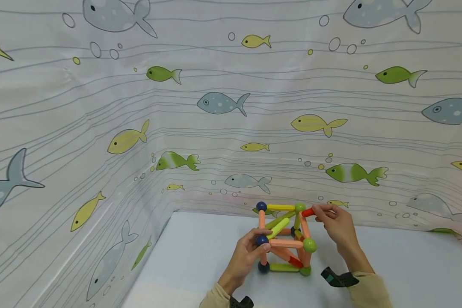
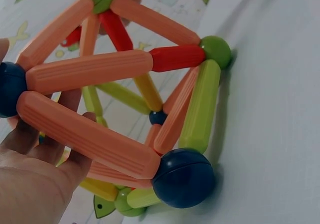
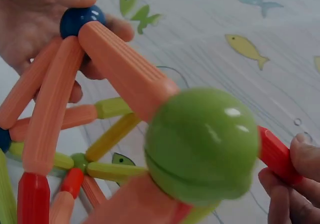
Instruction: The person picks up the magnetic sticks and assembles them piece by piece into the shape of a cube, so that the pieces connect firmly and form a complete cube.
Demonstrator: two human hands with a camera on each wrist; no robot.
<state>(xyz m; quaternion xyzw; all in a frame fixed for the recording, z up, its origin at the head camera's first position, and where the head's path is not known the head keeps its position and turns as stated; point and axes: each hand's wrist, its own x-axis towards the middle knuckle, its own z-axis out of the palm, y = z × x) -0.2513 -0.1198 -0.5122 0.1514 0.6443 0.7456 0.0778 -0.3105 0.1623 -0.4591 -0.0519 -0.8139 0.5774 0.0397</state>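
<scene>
A cube-like frame of magnetic sticks and balls stands on the white table [image 1: 192,256]. My left hand [image 1: 243,254] holds its upper front-left blue ball [image 1: 262,240], fingers around it. From near that ball a yellow-green stick [image 1: 279,229] slants up. My right hand [image 1: 339,224] pinches a short red stick [image 1: 309,212] beside the upper back green ball [image 1: 300,207]; whether they touch I cannot tell. In the right wrist view, the nearer green ball [image 3: 202,144] hides part of this red stick [image 3: 277,154]. An orange-and-red diagonal [image 2: 90,70] crosses the front face in the left wrist view.
Behind the table rises a white sheet [image 1: 215,137] printed with fish, and it also covers the left side. Lower blue [image 1: 263,267] and green [image 1: 305,270] balls rest on the tabletop. Dark straps [image 1: 339,278] circle both wrists.
</scene>
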